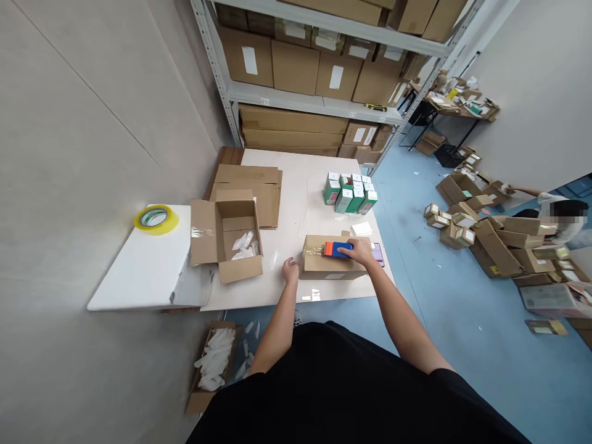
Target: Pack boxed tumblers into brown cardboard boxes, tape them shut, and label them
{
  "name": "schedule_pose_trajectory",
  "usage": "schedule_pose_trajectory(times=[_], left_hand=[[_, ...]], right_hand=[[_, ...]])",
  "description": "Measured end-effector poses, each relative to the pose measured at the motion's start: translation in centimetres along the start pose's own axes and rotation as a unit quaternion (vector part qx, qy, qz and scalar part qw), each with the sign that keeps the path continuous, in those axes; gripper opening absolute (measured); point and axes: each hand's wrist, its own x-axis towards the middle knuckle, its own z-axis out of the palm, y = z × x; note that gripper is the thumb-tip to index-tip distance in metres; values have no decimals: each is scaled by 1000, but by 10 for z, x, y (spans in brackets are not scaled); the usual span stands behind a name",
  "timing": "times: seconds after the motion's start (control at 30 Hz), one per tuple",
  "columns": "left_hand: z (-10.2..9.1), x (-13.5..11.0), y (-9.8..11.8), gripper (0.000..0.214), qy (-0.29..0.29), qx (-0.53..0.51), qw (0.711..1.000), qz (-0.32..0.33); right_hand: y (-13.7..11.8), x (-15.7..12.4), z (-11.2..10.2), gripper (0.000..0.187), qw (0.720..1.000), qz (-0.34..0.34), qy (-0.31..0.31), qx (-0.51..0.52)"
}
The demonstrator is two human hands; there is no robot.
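- Clearly, from the head view I count two hands at the bench: the right grip [359, 251] is wrapped around one blue-and-orange tool [340, 249], which sits over the top of one closed carton [320, 263].
- The left grip [290, 271], fingers curled, is just beside that carton's left end; I cannot tell whether it grasps anything.
- I see one open carton [240, 270] with white scraps [245, 245] inside, and flattened cardboard [267, 203] behind it.
- I count at least seven green-and-white boxes [343, 200]; they overlap too much for an exact number.
- One white card [361, 229] and one partly hidden phone [378, 254] lie near the closed carton.
- The bench [295, 191] is pale; one yellow tape roll [172, 220] rests on a white slab [143, 265] at its left.
- Around it I have a blue floor [416, 296], a grey wall [69, 185], one metal rack [314, 105] holding cartons, and one other person [562, 231] among boxes, far right.
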Motion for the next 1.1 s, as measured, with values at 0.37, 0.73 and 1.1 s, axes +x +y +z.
schedule_pose_trajectory(times=[0.37, 0.73, 1.1], left_hand=[[7, 8, 46, 64, -122, -16, 990, 76], [16, -4, 63, 87, -214, 258, 919, 206], [38, -6, 122, 115, -200, 647, 732, 67]], right_hand=[[-4, 15, 3, 55, 1000, -18, -6, -21], [-12, 23, -13, 60, 997, -14, -63, -35], [3, 36, -60, 61, 981, -31, -140, -128]])
